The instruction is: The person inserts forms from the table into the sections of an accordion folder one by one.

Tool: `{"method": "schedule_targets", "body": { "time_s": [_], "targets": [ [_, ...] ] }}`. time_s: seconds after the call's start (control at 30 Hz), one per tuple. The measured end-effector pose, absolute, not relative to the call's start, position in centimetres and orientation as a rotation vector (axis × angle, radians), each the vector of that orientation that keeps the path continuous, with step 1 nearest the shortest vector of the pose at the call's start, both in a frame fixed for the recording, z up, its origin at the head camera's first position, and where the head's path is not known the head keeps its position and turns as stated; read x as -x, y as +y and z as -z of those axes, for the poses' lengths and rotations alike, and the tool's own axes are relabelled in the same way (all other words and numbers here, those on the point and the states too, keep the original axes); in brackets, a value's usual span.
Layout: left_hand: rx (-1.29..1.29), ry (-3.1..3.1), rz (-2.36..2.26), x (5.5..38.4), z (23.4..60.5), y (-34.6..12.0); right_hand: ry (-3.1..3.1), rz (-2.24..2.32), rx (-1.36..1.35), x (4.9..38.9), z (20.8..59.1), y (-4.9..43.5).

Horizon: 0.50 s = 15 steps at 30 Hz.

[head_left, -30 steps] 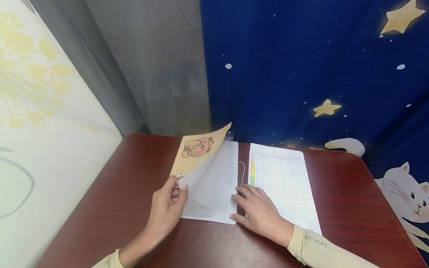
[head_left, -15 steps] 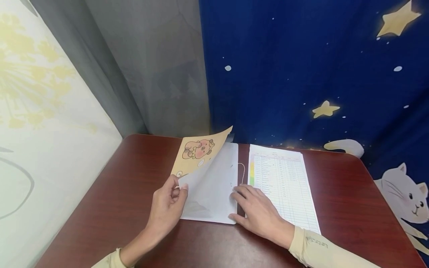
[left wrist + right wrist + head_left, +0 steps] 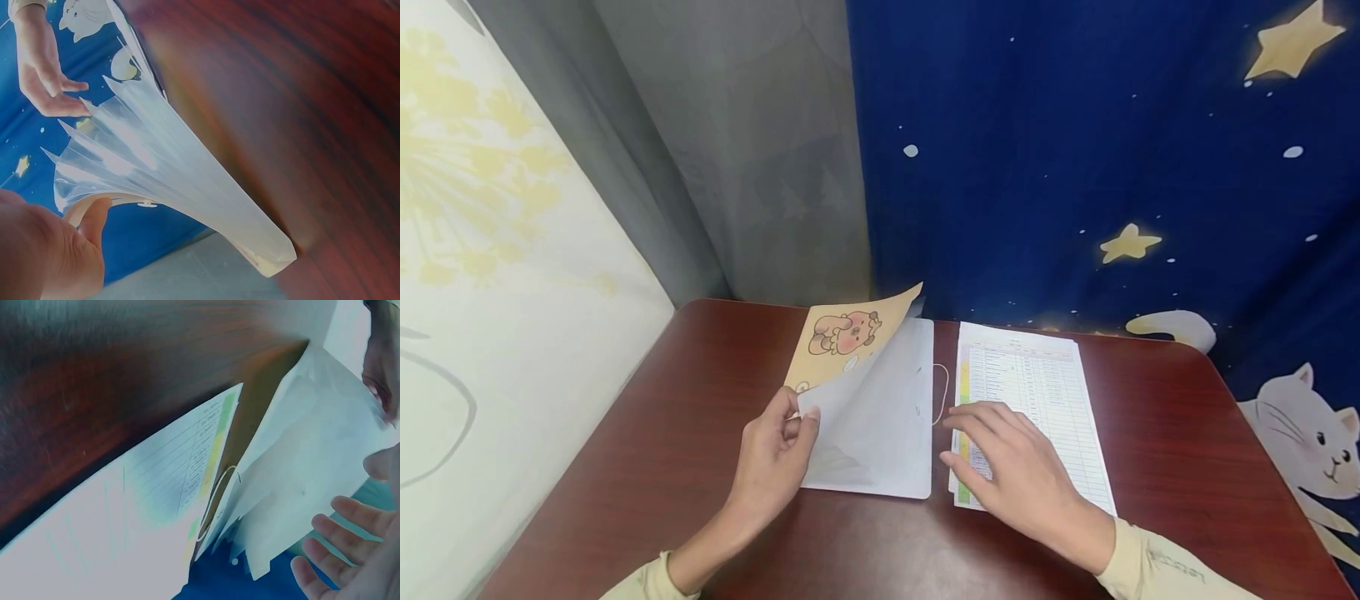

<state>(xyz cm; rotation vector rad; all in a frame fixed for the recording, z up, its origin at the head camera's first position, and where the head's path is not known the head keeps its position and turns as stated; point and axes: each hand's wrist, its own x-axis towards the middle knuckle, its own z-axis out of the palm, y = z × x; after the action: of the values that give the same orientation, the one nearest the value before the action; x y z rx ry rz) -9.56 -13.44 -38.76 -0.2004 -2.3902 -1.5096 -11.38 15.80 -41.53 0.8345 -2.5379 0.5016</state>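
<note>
Fingers and thumb of the left hand [image 3: 767, 458] are pinched on the near left part of a folder [image 3: 887, 425], by which its yellow cover [image 3: 842, 333] is kept raised and curled over. Fingers of the right hand [image 3: 1022, 471] are loosely extended, thumb set apart, nothing held; they are aimed at the folder but clear of its edge. Whether the paper below is touched by the right hand cannot be told. The folder is laid near the middle of the table [image 3: 625, 467], between the left hand and a stack of papers [image 3: 1060, 408]. A cartoon animal is printed on the cover, seen sideways; a pale inside is shown on the folder's right part. Several clear plastic pages [image 3: 131, 137] are fanned apart inside, seen best from the left wrist. A thin cord loop [image 3: 946, 392] is stuck out from the folder's right edge, into the gap before the papers. The papers are laid flat just beside the folder, not touching; a table is printed on the top sheet, with yellow and green blocks down its left edge. Pale cuffs are worn on both arms. The table is backed by a grey curtain [image 3: 760, 150] and a blue curtain [image 3: 985, 167] printed with stars and a cat.
</note>
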Motion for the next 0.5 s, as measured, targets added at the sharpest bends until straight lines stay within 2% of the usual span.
{"method": "schedule_targets", "body": {
  "time_s": [0.23,0.5],
  "targets": [
    [0.094,-2.416,1.58,9.4,38.6,-13.6,-2.539,-0.57,-0.642,11.3,41.5,17.8],
    [0.116,-2.419,1.6,9.7,38.4,-13.7,-2.747,-0.403,-0.228,12.8,41.1,21.8]
  ]
}}
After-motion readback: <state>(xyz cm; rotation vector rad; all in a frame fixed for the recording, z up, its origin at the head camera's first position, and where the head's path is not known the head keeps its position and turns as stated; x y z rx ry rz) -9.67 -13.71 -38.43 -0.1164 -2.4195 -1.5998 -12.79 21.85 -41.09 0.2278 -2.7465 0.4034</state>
